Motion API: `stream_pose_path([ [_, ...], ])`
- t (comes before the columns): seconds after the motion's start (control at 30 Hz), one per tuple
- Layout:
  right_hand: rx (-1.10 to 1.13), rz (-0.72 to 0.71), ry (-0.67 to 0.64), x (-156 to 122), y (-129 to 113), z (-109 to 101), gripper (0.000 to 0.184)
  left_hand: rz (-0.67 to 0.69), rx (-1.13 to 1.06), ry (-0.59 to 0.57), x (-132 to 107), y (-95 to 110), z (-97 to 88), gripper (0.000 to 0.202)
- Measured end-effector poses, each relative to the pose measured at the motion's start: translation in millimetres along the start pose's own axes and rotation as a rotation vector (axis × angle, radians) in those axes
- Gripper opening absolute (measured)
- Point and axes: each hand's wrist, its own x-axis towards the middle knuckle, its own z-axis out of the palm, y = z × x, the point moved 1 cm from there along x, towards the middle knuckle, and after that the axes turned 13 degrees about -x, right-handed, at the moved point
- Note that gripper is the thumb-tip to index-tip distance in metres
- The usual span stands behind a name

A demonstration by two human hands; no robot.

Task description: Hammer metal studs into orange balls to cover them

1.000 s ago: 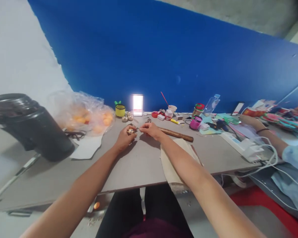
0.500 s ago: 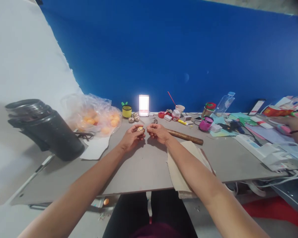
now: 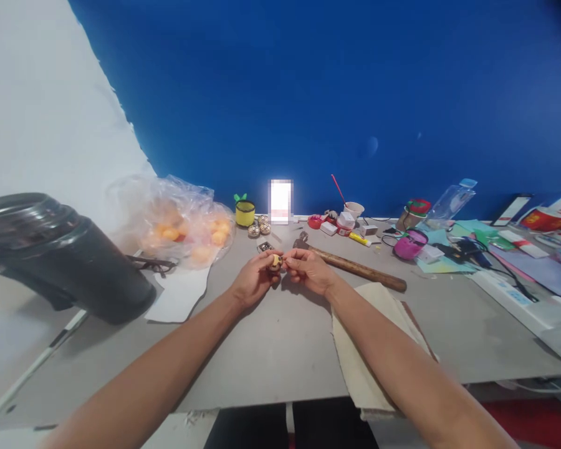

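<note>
My left hand is closed around a small round ball, pale yellow and gold with dark patches. The thumb and fingertips of my right hand pinch together right at the ball's right side; whatever they hold is too small to make out. Just beyond my hands lies a small dark container with shiny bits in it. A hammer rests behind and right of my right hand, its wooden handle slanting toward the right. Several shiny gold-silver balls sit farther back.
On the left stand a large black bottle and a clear bag of orange fruit. A folded cream cloth lies under my right forearm. At the back are a yellow pouch and a paper cup. A power strip lies right.
My right hand has closed the gap to the ball, and its fingertips now meet the ball's side. The ball's yellow, dark-patched face shows more. The whole view has shifted.
</note>
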Motion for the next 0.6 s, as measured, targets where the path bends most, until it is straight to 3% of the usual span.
stream_pose_path([
  [0.33, -0.036, 0.069, 0.040, -3.2, -6.1, 3.9, 0.044, -0.089, -0.141, 0.063, -0.2, 5.5, -4.9, 0.020],
  [0.6, -0.119, 0.035, 0.037, -2.9, -1.7, 0.4, 0.040, -0.122, -0.222, 0.113, -1.6, -0.6, -3.7, 0.016],
])
